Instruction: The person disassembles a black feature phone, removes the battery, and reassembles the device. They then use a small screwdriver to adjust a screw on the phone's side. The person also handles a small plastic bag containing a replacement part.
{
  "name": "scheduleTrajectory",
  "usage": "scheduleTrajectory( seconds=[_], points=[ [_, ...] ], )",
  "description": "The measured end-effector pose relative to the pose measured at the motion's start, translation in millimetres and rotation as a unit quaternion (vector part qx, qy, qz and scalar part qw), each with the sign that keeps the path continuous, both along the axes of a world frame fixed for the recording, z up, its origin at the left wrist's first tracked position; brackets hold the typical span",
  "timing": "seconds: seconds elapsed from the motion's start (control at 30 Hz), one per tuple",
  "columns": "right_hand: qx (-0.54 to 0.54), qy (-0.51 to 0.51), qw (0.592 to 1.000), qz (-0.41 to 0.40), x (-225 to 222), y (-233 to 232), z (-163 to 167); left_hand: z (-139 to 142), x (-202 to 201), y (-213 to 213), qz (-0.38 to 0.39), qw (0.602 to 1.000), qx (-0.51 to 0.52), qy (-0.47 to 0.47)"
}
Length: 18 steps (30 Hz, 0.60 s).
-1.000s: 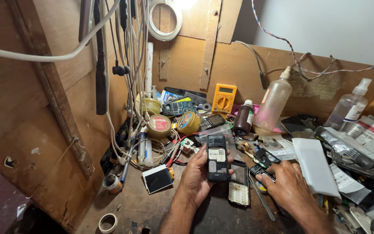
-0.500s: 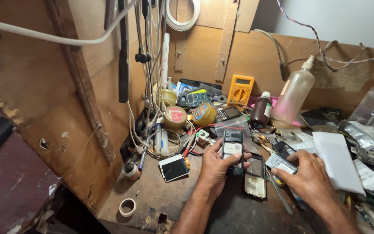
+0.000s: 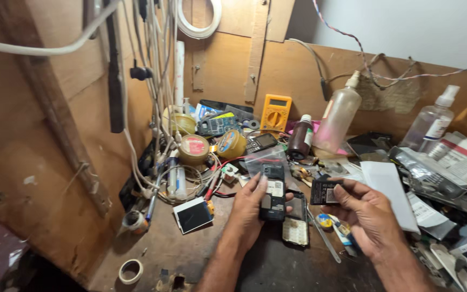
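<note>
The person's left hand (image 3: 252, 203) holds a small dark phone (image 3: 272, 192) with its back turned up. The back cover is off, so the inside of the phone shows, and the spot where a battery would sit looks open. The left fingers (image 3: 258, 184) are curled snugly around the phone's left edge, with the thumb on the other side.

The right hand (image 3: 371, 213) holds a small black battery (image 3: 325, 192) just to the right of the phone, close to it but not touching. The right fingers (image 3: 352, 189) are pinched narrow on the battery's edge.

So the opening-up part looks done (the cover is already off), and the battery is out of the phone. Closing the phone up again has not been done, as far as can be seen.

Just below the left fingers, another opened phone body (image 3: 297, 219) lies flat on the table (image 3: 158, 249). To the left of the left hand lies a small screen part (image 3: 193, 214). Farther behind the fingers stand a yellow meter (image 3: 275, 112), a little brown bottle (image 3: 300, 138) and a cloudy plastic bottle (image 3: 337, 116). A white card (image 3: 389, 192) lies right of the right hand.
</note>
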State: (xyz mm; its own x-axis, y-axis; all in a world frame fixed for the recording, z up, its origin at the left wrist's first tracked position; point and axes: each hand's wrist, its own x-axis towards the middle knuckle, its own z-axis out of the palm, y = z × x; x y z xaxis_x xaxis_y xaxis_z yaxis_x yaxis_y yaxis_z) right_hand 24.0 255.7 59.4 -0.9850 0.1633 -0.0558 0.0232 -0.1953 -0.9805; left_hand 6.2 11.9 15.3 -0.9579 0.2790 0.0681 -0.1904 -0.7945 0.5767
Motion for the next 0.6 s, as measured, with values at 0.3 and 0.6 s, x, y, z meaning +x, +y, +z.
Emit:
scheduleTrajectory(
  seconds=[0.3, 0.6],
  points=[
    [-0.109, -0.068, 0.991, 0.039, -8, 7, -19, 6, -3, -2, -0.037, 0.999, 0.018, -0.026],
    [-0.134, -0.016, 0.991, 0.022, -2, -10, -15, 3, -5, -1, -0.039, 0.999, 0.018, -0.032]
  ],
)
